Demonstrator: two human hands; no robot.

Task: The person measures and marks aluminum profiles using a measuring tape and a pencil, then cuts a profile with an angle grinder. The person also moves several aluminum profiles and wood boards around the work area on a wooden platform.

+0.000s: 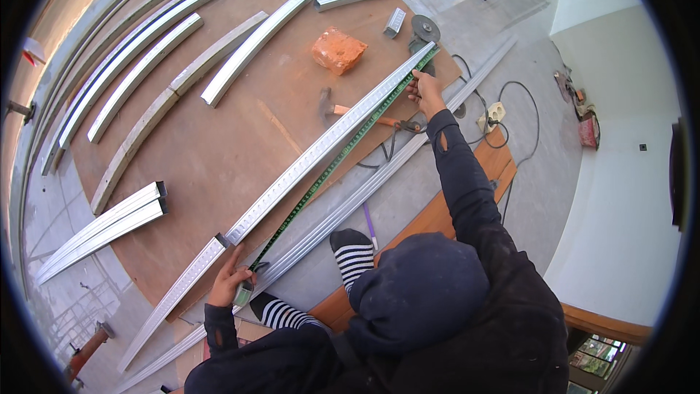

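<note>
Tape measure, green blade drawn out: case clamped in your left hand, far end pinched by your right hand, apparently to keep it straight alongside the silver channel. Location: over the brown board's near edge. Long axis: diagonal, lower left to upper right.

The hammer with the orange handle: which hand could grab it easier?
Probably the right hand: it is nearer the hammer. The left hand is farther away, holding the tape measure. The right hand is busy too, holding the green tape, so it might need to let go first.
</note>
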